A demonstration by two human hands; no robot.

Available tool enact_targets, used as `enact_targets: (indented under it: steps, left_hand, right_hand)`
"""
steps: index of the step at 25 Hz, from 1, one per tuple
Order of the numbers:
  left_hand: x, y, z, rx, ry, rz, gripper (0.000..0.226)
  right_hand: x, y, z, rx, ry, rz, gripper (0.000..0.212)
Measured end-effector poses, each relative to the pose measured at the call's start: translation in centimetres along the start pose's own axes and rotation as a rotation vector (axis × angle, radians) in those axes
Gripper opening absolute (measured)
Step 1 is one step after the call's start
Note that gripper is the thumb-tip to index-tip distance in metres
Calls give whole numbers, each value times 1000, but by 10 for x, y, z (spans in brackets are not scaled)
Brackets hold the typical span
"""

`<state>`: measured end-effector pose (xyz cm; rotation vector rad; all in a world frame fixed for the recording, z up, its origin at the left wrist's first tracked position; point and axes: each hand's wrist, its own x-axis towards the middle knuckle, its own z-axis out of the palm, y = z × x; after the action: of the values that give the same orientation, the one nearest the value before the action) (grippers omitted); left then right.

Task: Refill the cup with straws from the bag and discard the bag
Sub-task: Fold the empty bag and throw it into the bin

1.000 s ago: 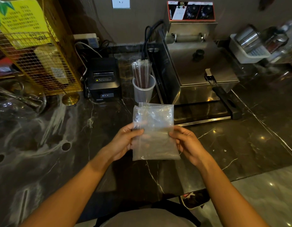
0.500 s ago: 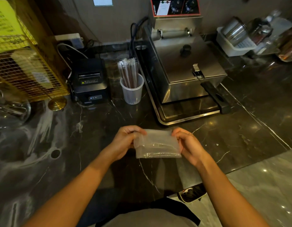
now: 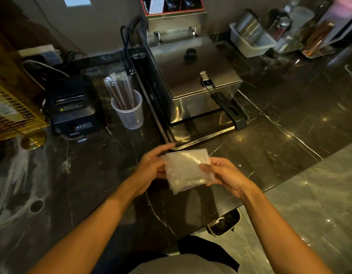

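Note:
A clear plastic bag, folded small and flat, is held above the dark marble counter between both hands. My left hand grips its left edge, and my right hand pinches its right side with the thumb on top. No straws show inside the bag. A translucent plastic cup stands farther back, left of the fryer, with a bundle of wrapped straws upright in it.
A steel fryer with a black handle sits on a tray behind the hands. A black receipt printer and a yellow wire rack stand left. A white basket of steel cups is back right. A bin sits below the counter edge.
The bag has been folded from a tall open sheet into a small packet and lowered toward the counter. The view has tilted down and shifted right.

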<state>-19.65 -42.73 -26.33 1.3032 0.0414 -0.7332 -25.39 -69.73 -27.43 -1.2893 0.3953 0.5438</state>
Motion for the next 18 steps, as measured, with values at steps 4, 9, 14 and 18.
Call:
enact_targets:
  steps: [4, 9, 14, 18]
  left_hand:
    - [13, -11, 25, -167, -88, -242, 44]
    - [25, -32, 62, 29, -208, -301, 41]
    - [24, -43, 87, 144, -192, -223, 22]
    - [19, -49, 110, 215, -232, -191, 22]
  right_hand:
    - [-15, 1, -22, 16, 108, -71, 37]
    - [-44, 9, -43, 10, 282, -96, 29]
    - [-79, 32, -42, 291, 390, -68, 32]
    - [-108, 62, -25, 350, 517, -81, 27]
